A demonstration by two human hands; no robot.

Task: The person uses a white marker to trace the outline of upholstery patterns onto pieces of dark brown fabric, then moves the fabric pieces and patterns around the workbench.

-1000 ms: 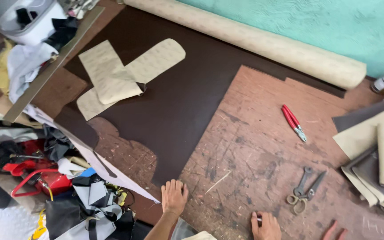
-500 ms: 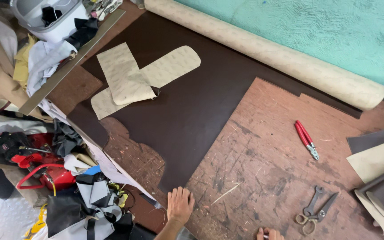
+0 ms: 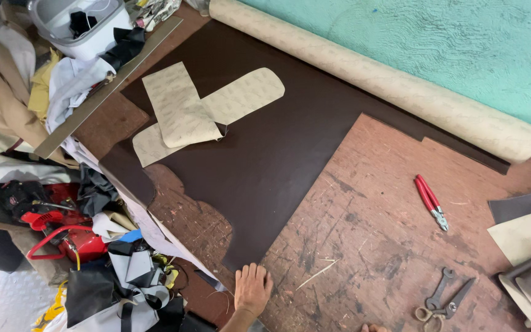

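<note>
The leather (image 3: 278, 147) is a big sheet, dark brown and matt, lying flat on the bench (image 3: 388, 246). Its far edge runs under the roll (image 3: 376, 77) along the green wall (image 3: 437, 37). The right edge is cut straight and slants down to a narrow corner at the near side. The left edge is ragged, with curved bites cut out of it where the bench shows through. Two pale patterns (image 3: 204, 110) lie crossed on it, toward 10 o'clock from the sheet's middle, one long with a rounded end, the other broader and lying over it.

My left hand (image 3: 252, 289) rests palm down on the bench at the near edge, fingers spread a little and pointing away from me. It pinches nothing. The fingertips lie just at the sheet's near corner; whether they touch it I cannot tell. From that hand the whole sheet spreads off toward 12 o'clock, and the patterns lie well apart at about 11.

Of my right hand (image 3: 376, 328) only a sliver shows at the bottom edge, so I cannot tell how it is set. The scissors (image 3: 444, 301) lie near it at 2 o'clock, the red pliers (image 3: 431, 201) farther off at 1.
</note>
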